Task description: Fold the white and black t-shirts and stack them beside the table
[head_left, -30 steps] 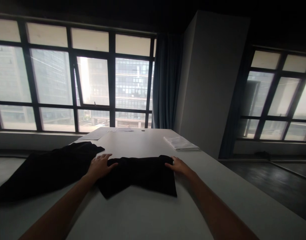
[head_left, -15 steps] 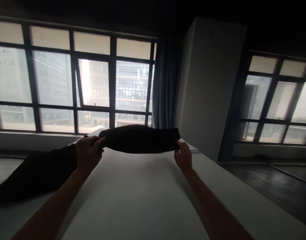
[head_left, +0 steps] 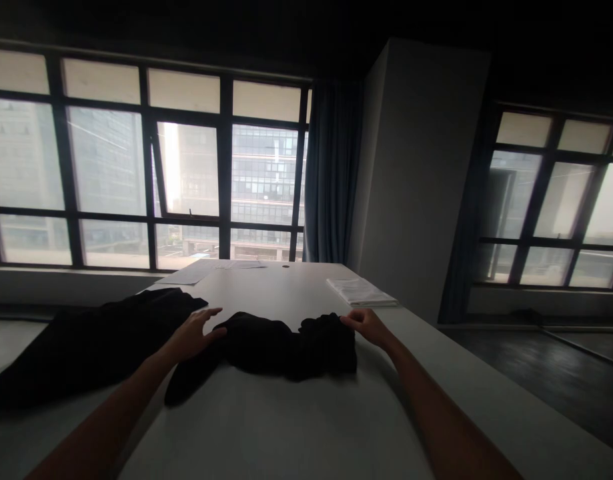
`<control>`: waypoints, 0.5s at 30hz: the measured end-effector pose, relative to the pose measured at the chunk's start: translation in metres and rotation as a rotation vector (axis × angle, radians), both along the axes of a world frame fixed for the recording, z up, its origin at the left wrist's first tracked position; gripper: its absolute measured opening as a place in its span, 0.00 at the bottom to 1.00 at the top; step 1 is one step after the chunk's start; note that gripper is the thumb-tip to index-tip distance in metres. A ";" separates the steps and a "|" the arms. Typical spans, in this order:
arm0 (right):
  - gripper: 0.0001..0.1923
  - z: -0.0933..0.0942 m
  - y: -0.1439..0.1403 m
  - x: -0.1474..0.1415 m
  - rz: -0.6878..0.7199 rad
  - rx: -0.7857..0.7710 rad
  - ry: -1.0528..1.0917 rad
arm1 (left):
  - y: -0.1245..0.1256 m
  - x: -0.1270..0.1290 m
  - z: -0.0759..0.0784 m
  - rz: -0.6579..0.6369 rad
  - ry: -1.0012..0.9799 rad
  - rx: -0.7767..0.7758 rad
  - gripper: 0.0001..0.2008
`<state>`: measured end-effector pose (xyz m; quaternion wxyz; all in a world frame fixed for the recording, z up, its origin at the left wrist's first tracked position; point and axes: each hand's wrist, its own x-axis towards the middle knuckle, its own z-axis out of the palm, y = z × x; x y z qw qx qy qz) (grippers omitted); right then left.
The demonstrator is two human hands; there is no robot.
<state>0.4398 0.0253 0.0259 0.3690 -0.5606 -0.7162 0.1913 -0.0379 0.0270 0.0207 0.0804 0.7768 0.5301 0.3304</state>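
A crumpled black garment (head_left: 281, 347) lies across the white table (head_left: 286, 433) in front of me; its exact kind does not show in the dim light. My left hand (head_left: 193, 337) is at its left end, thumb and fingers spread apart, with the thumb against or just over the cloth. At the right end, my right hand (head_left: 367, 325) pinches the upper edge of the garment between thumb and fingers. Another black cloth (head_left: 96, 333) is spread out on the left, beyond my left forearm.
White folded cloth (head_left: 361, 292) rests near the table's right edge. Papers (head_left: 186, 272) lie at the far left of the tabletop, and a small dark round spot (head_left: 285, 267) is at the far end. Behind stand a blue curtain (head_left: 333, 180), a pillar (head_left: 421, 180) and windows.
The black garment, held up stretched between both hands before, has come down onto the table and crumpled. My left hand has let go and opened. Both hands are lower.
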 end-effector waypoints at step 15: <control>0.15 0.050 0.038 -0.034 -0.025 -0.146 0.047 | -0.040 -0.038 0.101 0.061 -0.020 0.087 0.12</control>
